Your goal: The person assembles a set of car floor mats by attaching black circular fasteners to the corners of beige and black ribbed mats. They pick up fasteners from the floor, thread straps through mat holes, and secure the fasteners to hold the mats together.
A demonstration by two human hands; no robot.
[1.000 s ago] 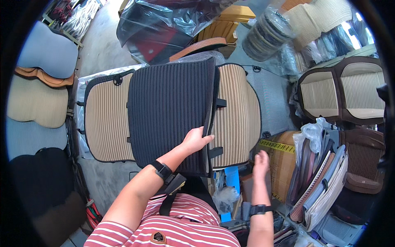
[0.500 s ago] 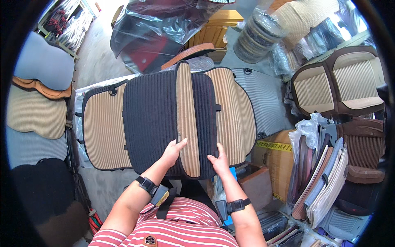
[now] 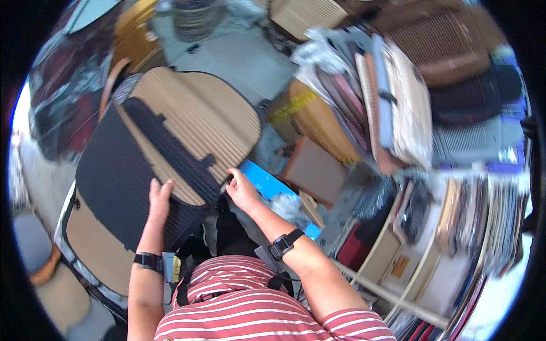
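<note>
A black ribbed seat cover (image 3: 116, 167) lies across tan ribbed seat covers (image 3: 196, 111). A narrow tan strip (image 3: 173, 184) shows along a fold in the black cover. My left hand (image 3: 160, 199) is closed on the black cover beside this strip, thumb uppermost; its other fingers are partly hidden. At the near right corner, my right hand (image 3: 242, 188) pinches the black cover's edge between thumb and fingers. Black tabs stick out from the cover's right edge over the tan one. The picture is somewhat smeared by motion.
A blue box (image 3: 270, 184) and a brown box (image 3: 314, 171) stand right of the covers. Behind them is a taped carton (image 3: 318, 122) beside upright wrapped covers (image 3: 406, 102). A shelf rack (image 3: 418, 275) with packed covers fills the lower right. Plastic-wrapped goods (image 3: 68, 108) stand far left.
The view has swung to the right, bringing the shelf rack in and shifting the covers leftward. The raised tan-sided flap now lies lower. Both hands stay at the black cover.
</note>
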